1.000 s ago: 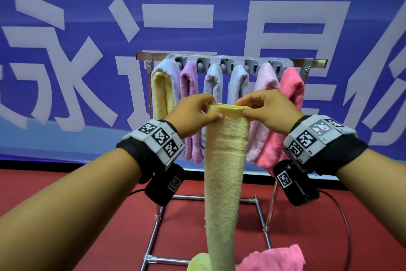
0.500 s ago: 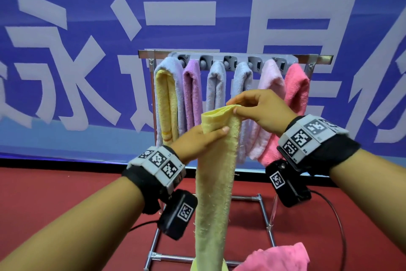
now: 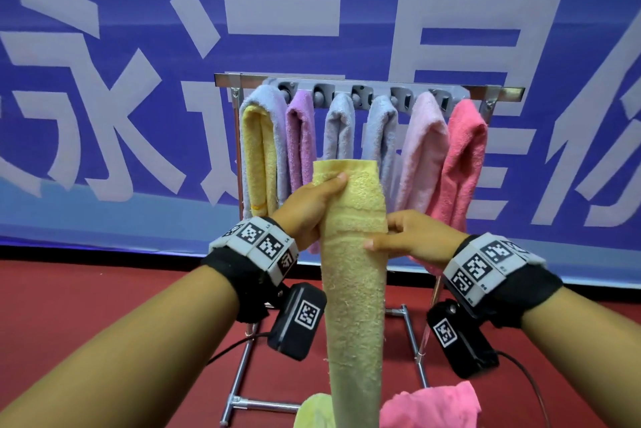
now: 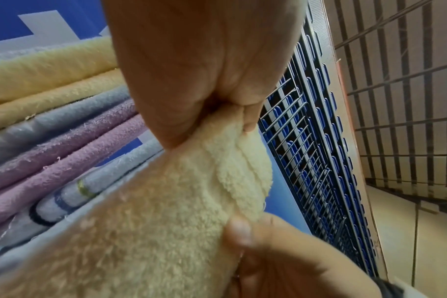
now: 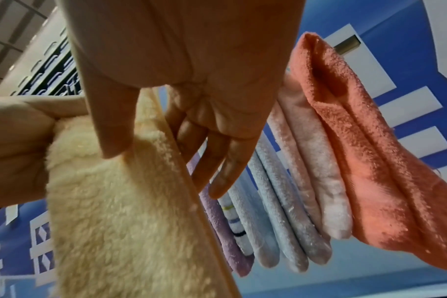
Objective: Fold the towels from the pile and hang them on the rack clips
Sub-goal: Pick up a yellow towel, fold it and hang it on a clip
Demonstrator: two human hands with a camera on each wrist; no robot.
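Observation:
A long yellow towel (image 3: 353,289) hangs upright in front of me, folded into a narrow strip. My left hand (image 3: 312,209) grips its left edge just under the top, thumb across the front. My right hand (image 3: 409,240) pinches the right edge lower down, thumb (image 5: 112,129) on the front and fingers straight behind. The same yellow towel (image 4: 166,211) fills the left wrist view, bunched in my left hand. Behind stands the metal rack (image 3: 367,84) with clips, holding several hung towels, from yellow and lilac (image 3: 260,150) on the left to bright pink (image 3: 464,157) on the right.
At the bottom edge lie a pink towel (image 3: 433,407) and a pale yellow-green one (image 3: 312,413) on the pile. The rack's legs (image 3: 239,375) stand on red floor. A blue banner (image 3: 104,80) with white characters fills the background.
My left hand has climbed back up the towel's left edge to near the top. My right hand has let go of the top and slid down to the right edge. The towel's top now stands flat.

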